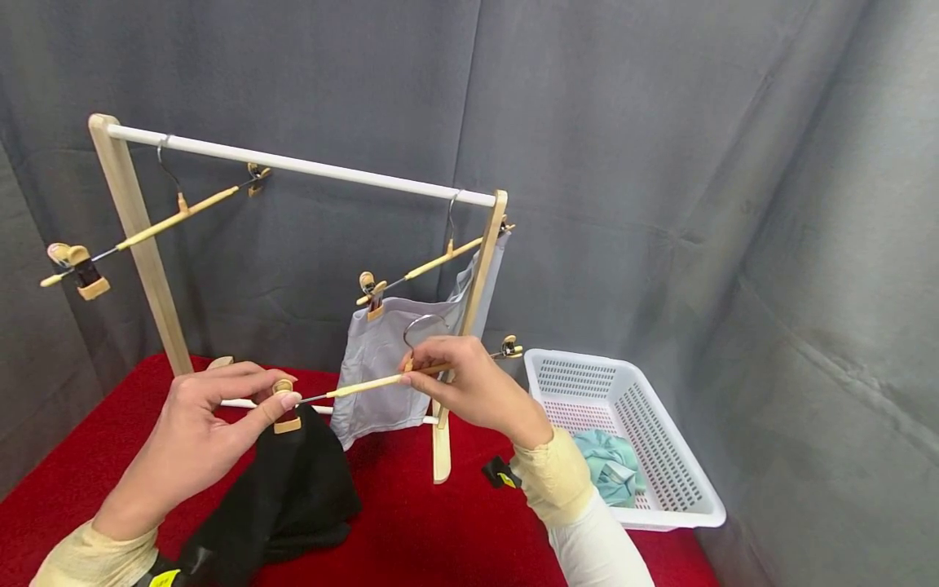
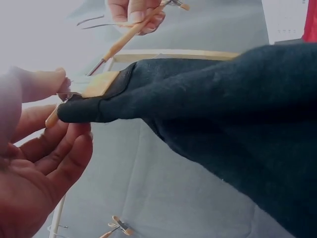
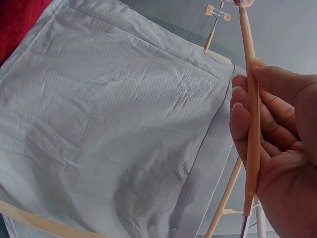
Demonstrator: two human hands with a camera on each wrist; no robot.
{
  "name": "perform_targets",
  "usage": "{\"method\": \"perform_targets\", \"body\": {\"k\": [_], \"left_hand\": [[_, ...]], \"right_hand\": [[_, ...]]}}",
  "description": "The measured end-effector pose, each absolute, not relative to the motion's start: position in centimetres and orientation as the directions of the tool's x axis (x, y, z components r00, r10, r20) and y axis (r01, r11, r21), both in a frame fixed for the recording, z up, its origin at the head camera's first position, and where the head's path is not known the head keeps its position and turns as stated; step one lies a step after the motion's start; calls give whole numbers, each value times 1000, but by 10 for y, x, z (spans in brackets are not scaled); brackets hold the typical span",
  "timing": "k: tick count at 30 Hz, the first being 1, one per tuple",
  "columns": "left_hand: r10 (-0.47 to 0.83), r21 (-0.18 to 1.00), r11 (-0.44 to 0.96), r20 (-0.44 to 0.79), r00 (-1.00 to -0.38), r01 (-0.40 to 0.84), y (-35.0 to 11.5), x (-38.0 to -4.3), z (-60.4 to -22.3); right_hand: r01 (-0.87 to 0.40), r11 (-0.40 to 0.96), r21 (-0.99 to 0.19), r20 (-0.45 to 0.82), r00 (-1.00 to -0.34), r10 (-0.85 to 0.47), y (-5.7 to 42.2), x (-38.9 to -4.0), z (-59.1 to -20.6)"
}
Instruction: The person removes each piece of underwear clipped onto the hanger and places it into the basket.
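the clip at one end of a hanger is pinched between thumb and fingers of the left hand, where the edge of a black garment is caught; whether the clip is being squeezed or released cannot be told. the bar is gripped near its hook by the right hand, presumably so that it is kept level and steady while the cloth's weight pulls at one end. the black garment is left trailing down over the red cloth, its surface matte, soft and thick-looking. behind, a pale grey garment, thin, wrinkled and finely dimpled, is hung by clips from a second hanger on the rack, made of pale wooden posts and a smooth white rail. a crumpled teal cloth is contained by the perforated white basket, probably to be kept together
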State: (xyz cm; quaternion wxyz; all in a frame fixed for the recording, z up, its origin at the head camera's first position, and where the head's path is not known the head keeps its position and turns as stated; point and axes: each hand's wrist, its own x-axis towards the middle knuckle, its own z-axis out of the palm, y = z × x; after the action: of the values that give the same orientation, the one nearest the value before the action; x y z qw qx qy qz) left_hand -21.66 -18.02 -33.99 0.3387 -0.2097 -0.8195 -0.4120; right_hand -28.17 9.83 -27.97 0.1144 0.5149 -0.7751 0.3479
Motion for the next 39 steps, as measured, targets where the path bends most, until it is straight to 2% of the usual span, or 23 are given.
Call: {"method": "perform_targets", "body": {"k": [7,15,19,25,29,32,39], "left_hand": [[70,489,589,762,-644,643,-177,-218,-339],[101,485,523,781,-616,701,-173,-215,-331],[115,487,536,767,-631,690,-173,-214,-329],[87,503,585,741,-665,637,-174,-216,-333],[66,489,622,745,-664,611,-172,-216,-333],[53,468,629,771,-635,621,-169,-215,-331],[55,371,622,858,-511,689,-154,-212,-320]], "right_hand": [[-876,236,-421,538,-451,-712,101,-293,-289],[-884,193,-425,565,-426,-707,106,-313,-305],[-888,178,-425,566,-414,-713,107,-313,-305],[-877,206,-435,557,-442,-703,107,-309,-303],[-873,205,-443,564,-449,-693,105,-300,-297],[-866,202,-457,556,-456,-695,104,-292,-290],[-847,223,-483,522,-483,-703,103,-285,-288]]}}
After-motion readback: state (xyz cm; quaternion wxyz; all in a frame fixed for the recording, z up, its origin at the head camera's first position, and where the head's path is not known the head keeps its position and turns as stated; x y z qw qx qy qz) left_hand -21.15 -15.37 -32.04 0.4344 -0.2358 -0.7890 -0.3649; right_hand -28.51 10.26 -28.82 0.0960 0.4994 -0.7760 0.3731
